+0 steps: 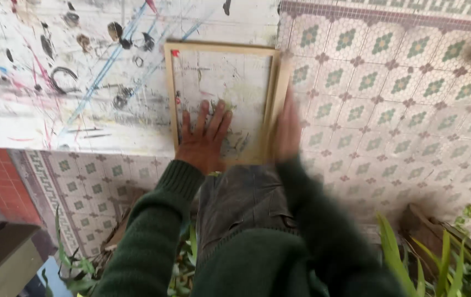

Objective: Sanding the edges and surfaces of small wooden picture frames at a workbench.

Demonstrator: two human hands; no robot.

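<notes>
head view, looking down. wooden frame (221, 49) lies in the upper middle of the frame, half on a paint-splashed white sheet (53, 126) at upper left, its right edge reaching the patterned tile floor (400, 110) on the right. inside the frame, a pale panel with greenish smears.

left hand (205, 135): flat, fingers spread wide, palm pressed on the panel near the frame's lower edge. grips nothing, only bears down.

right hand (286, 132): motion-blurred at the frame's right rail. looks flat against the outer edge of the wood, fingers extended; whether it clasps the rail or merely touches it, cannot tell.

both sleeves dark green knit; grey trouser knee (241, 203) just below the frame's lower edge. green plant leaves (444, 264) at lower right and lower left, well apart from the frame.

risks, as judged:
- the panel looks thin; the full palm load of the left hand could bow or crack it
- the right hand is moving fast at the rail; a knock could skew the frame or slide it off the sheet onto the tiles
- if the smears are wet, the left palm could drag pigment across the panel
</notes>
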